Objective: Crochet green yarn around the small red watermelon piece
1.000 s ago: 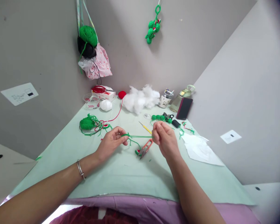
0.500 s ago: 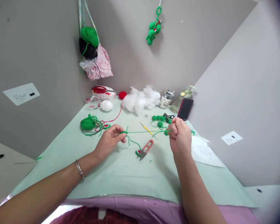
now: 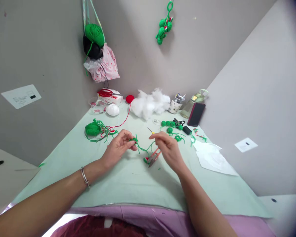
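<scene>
My left hand [image 3: 119, 146] pinches a small green crocheted piece [image 3: 134, 140] between thumb and fingers, with short yarn ends sticking out. My right hand [image 3: 168, 149] is bent over the table, fingers curled and index finger pointing left. Green yarn [image 3: 151, 144] curves up to its fingers. Below that hand lie orange-handled thread snips [image 3: 153, 158], their handles partly covered. Beside the blades is a small red, white and green crocheted piece [image 3: 145, 160]. A yellow crochet hook [image 3: 152, 131] shows only in part behind the right hand.
Green yarn ball [image 3: 92, 129] and tangled strands lie left. White stuffing [image 3: 150, 103], a red yarn ball [image 3: 130, 98] and a pen cup [image 3: 177, 104] stand at the back. Right are green crocheted balls [image 3: 169, 130], a phone [image 3: 196, 114] and white sheet [image 3: 212, 158].
My right hand has moved left and down from the far end of the stretched yarn to above the snips. The yarn has slackened. My left hand keeps its pinch.
</scene>
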`<state>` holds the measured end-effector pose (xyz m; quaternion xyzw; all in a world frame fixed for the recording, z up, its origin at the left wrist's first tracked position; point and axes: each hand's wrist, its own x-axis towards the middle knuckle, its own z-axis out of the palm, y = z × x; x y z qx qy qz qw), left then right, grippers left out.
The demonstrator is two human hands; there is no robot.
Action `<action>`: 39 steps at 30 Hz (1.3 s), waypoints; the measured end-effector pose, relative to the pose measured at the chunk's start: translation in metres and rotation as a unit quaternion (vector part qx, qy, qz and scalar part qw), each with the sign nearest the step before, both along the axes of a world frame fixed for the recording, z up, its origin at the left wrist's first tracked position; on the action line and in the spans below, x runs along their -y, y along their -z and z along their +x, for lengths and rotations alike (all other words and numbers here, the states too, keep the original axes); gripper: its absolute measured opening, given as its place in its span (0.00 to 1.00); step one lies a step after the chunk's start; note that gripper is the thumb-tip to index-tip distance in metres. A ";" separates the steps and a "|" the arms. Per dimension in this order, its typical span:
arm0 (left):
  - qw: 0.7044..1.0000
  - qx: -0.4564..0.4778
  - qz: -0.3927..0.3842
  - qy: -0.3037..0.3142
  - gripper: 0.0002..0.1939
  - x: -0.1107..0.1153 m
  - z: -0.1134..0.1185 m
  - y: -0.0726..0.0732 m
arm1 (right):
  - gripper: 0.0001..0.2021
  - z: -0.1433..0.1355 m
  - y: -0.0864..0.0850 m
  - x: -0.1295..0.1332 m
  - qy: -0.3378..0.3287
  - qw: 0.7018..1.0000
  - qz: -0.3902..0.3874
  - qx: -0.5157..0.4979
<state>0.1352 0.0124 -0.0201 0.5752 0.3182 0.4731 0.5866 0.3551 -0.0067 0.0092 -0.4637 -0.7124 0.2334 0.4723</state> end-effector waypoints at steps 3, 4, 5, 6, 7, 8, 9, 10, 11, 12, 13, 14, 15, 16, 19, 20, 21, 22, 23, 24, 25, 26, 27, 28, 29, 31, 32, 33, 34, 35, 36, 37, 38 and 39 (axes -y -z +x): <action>1.000 -0.001 -0.002 0.020 0.10 0.001 0.001 0.002 | 0.12 -0.017 0.010 0.006 -0.024 0.996 0.042 0.076; 1.000 -0.003 -0.003 0.027 0.10 0.001 0.002 0.003 | 0.10 -0.020 0.013 0.006 -0.029 0.994 0.055 0.087; 0.999 -0.006 -0.005 0.034 0.09 0.002 0.002 0.004 | 0.09 -0.023 0.015 0.007 -0.036 0.993 0.066 0.095; 0.999 -0.008 -0.006 0.040 0.09 0.002 0.002 0.005 | 0.08 -0.024 0.017 0.007 -0.040 0.991 0.076 0.103; 0.999 -0.011 -0.008 0.045 0.09 0.003 0.002 0.006 | 0.07 -0.025 0.018 0.007 -0.041 0.989 0.086 0.110; 0.999 -0.013 -0.010 0.048 0.09 0.003 0.001 0.006 | 0.07 -0.025 0.019 0.006 -0.041 0.988 0.095 0.116; 0.999 -0.016 -0.012 0.050 0.09 0.004 0.001 0.007 | 0.07 -0.025 0.020 0.006 -0.038 0.986 0.105 0.121; 0.998 -0.018 -0.014 0.052 0.09 0.004 0.001 0.008 | 0.07 -0.025 0.021 0.006 -0.034 0.985 0.114 0.126; 0.998 -0.019 -0.016 0.054 0.09 0.004 0.001 0.008 | 0.08 -0.024 0.022 0.006 -0.032 0.983 0.124 0.132; 0.998 -0.020 -0.017 0.055 0.09 0.004 0.001 0.009 | 0.09 -0.024 0.022 0.005 -0.032 0.981 0.132 0.140; 0.998 -0.020 -0.017 0.057 0.09 0.004 0.001 0.010 | 0.09 -0.024 0.023 0.005 -0.035 0.979 0.139 0.148; 0.998 -0.019 -0.017 0.059 0.09 0.004 0.001 0.010 | 0.10 -0.023 0.023 0.005 -0.040 0.977 0.142 0.156; 0.998 -0.017 -0.017 0.061 0.09 0.004 0.001 0.011 | 0.10 -0.023 0.023 0.005 -0.046 0.975 0.142 0.164; 0.998 -0.014 -0.016 0.062 0.09 0.004 0.002 0.011 | 0.10 -0.023 0.022 0.006 -0.052 0.974 0.141 0.170; 0.998 -0.003 -0.008 0.060 0.08 0.005 0.003 0.011 | 0.09 -0.024 0.019 0.007 -0.071 0.977 0.118 0.165; 0.998 0.001 -0.004 0.059 0.09 0.006 0.003 0.010 | 0.09 -0.024 0.017 0.007 -0.078 0.980 0.101 0.152; 0.998 0.003 0.001 0.058 0.09 0.007 0.004 0.010 | 0.08 -0.024 0.016 0.008 -0.085 0.984 0.080 0.134; 0.998 0.004 0.006 0.057 0.09 0.008 0.004 0.009 | 0.08 -0.024 0.014 0.009 -0.089 0.988 0.055 0.115; 0.998 0.003 0.012 0.057 0.09 0.008 0.004 0.008 | 0.08 -0.023 0.012 0.009 -0.091 0.991 0.031 0.097; 0.998 0.000 0.017 0.058 0.08 0.009 0.003 0.008 | 0.08 -0.023 0.011 0.010 -0.092 0.992 0.008 0.081; 0.998 -0.002 0.022 0.058 0.08 0.009 0.003 0.007 | 0.08 -0.023 0.010 0.010 -0.093 0.993 -0.012 0.069; 0.998 -0.005 0.025 0.059 0.07 0.008 0.002 0.007 | 0.08 -0.023 0.008 0.011 -0.094 0.993 -0.029 0.058; 0.998 -0.007 0.028 0.059 0.07 0.008 0.002 0.006 | 0.08 -0.023 0.008 0.011 -0.095 0.993 -0.042 0.049; 0.998 -0.009 0.030 0.060 0.07 0.007 0.001 0.006 | 0.07 -0.023 0.007 0.011 -0.095 0.993 -0.052 0.040; 0.998 -0.010 0.030 0.059 0.07 0.006 0.001 0.006 | 0.07 -0.024 0.006 0.011 -0.093 0.994 -0.058 0.030; 0.998 -0.013 0.031 0.056 0.07 0.005 0.000 0.006 | 0.06 -0.024 0.004 0.011 -0.079 0.995 -0.064 0.002; 0.998 -0.015 0.030 0.054 0.08 0.005 0.000 0.005 | 0.06 -0.024 0.004 0.011 -0.070 0.995 -0.068 -0.014; 0.998 -0.018 0.030 0.050 0.08 0.005 0.000 0.005 | 0.06 -0.024 0.003 0.010 -0.061 0.995 -0.075 -0.025; 0.998 -0.021 0.029 0.047 0.08 0.005 0.000 0.005 | 0.05 -0.024 0.003 0.010 -0.054 0.995 -0.083 -0.029; 0.998 -0.023 0.029 0.043 0.08 0.005 0.000 0.005 | 0.05 -0.025 0.002 0.010 -0.049 0.994 -0.092 -0.024; 0.999 -0.024 0.029 0.037 0.08 0.005 0.000 0.005 | 0.04 -0.025 0.002 0.010 -0.048 0.994 -0.100 -0.012; 0.999 -0.023 0.029 0.031 0.08 0.005 0.000 0.004 | 0.04 -0.025 0.002 0.010 -0.049 0.993 -0.103 0.003; 0.999 -0.022 0.028 0.025 0.08 0.005 0.000 0.004 | 0.04 -0.026 0.003 0.010 -0.053 0.994 -0.098 0.018; 0.999 -0.019 0.026 0.020 0.08 0.006 0.001 0.004 | 0.04 -0.026 0.004 0.010 -0.058 0.994 -0.088 0.028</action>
